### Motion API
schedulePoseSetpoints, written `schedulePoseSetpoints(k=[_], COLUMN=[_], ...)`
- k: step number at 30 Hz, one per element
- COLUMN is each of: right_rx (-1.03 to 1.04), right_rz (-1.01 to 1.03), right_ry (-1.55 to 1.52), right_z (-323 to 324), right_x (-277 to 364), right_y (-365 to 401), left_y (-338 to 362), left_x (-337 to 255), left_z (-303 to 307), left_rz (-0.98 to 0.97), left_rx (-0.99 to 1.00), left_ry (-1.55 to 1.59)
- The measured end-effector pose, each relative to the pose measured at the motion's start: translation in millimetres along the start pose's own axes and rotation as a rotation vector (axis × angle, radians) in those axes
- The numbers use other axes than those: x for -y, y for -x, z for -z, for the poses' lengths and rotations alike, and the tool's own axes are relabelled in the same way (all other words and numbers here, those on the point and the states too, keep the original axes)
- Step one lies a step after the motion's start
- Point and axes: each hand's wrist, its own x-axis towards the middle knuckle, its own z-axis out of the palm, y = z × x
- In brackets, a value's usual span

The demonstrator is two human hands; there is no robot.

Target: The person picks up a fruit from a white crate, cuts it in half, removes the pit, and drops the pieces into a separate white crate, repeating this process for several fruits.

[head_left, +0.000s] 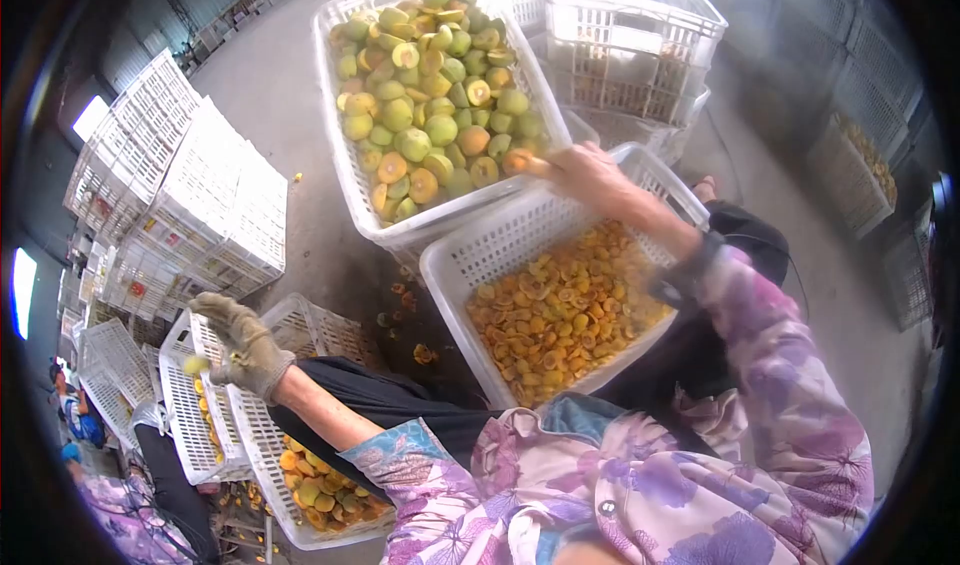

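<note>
A white crate (352, 180) full of green and orange halved fruit stands in front of me. At its near right corner is my bare right hand (590, 177), fingers closed round something blurred that points at the fruit. Below that hand, a second white crate (455, 295) holds small orange pieces (550, 315). My left hand (240, 345), in a dirty tan glove, is held out to the left with fingers apart. Close beside its fingertips is a blurred yellow-green piece (195, 364), apparently in the air over a crate at the left.
Stacked white crates (215, 200) rise on the left, and more (630, 55) stand behind at the right. A crate of cut fruit (270, 485) sits by my left leg. Another person (130, 515) is at the lower left. Scraps lie on the floor.
</note>
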Motion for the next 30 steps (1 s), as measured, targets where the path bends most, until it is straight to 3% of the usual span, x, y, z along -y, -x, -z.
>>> schedulePoseSetpoints(k=[1, 3, 5, 7, 9, 11, 12, 16, 18, 19, 21, 23, 25, 26, 27, 28, 29, 30], right_rx=[-0.030, -0.067, -0.233, -0.185, -0.124, -0.009, -0.064, -0.005, -0.019, -0.017, -0.190, -0.171, -0.225, -0.393, -0.301, -0.345, -0.335, -0.308], right_rz=[0.030, 0.083, 0.226, 0.178, 0.114, 0.029, 0.034, -0.024, -0.211, -0.207, -0.251, -0.335, -0.243, 0.095, 0.144, 0.002, 0.129, 0.155], right_ry=[0.034, 0.076, 0.478, 0.411, 0.349, 0.265, 0.227, 0.296, 0.254, 0.254, 0.084, 0.053, -0.577, -0.858, -1.376, -0.743, -0.142, -0.165], right_z=[-14.1, -47.9, -74.4, -71.4, -67.6, -66.2, -66.3, -60.5, -50.0, -51.7, -52.1, -26.6, -7.5, -45.6, -48.3, -69.4, -47.1, -37.7], right_x=[7.5, 8.4, 6.4, 20.7, 21.9, 6.9, 1.7, 9.5, 14.9, 4.9, -18.5, -7.2, 12.8, -14.5, 15.6, 14.3, 52.0, 71.6], right_y=[-21.5, -54.3, -80.1, -87.2, -88.5, -89.8, -87.5, -84.2, -79.6, -81.0, -82.8, -66.2, -35.2, -46.2, -29.8, -31.3, -6.6, 8.0], left_y=[3.0, 2.0, -9.0, 3.8, 10.5, 16.9, 25.6, 53.0, 64.9, 69.9, 79.5, 89.2, 99.8, 105.5, 110.3, 114.3, 116.1, 113.5], left_x=[6.4, 16.2, 17.3, 71.3, 95.1, 119.5, 134.0, 165.2, 177.5, 181.3, 187.3, 196.8, 209.0, 215.5, 219.9, 222.8, 223.7, 225.4], left_z=[0.4, 22.1, 62.7, 55.0, 71.8, 93.4, 88.8, 107.4, 109.7, 113.7, 125.8, 128.4, 114.8, 105.3, 107.8, 110.7, 112.1, 95.6], left_rz=[-0.026, 0.157, 0.301, 0.218, 0.316, 0.263, 0.310, 0.491, 0.606, 0.602, 0.662, 0.694, 0.824, 0.869, 0.876, 0.855, 0.832, 0.839], left_rx=[-0.036, -0.172, -0.333, -0.686, -0.713, -0.847, -0.889, -0.885, -0.952, -0.952, -0.917, -0.905, -0.753, -0.714, -0.721, -0.656, -0.589, -0.711], left_ry=[0.042, 0.012, -0.117, -0.064, -0.151, -0.268, -0.261, -0.444, -0.533, -0.532, -0.658, -0.675, -0.667, -0.634, -0.640, -0.645, -0.650, -0.727])
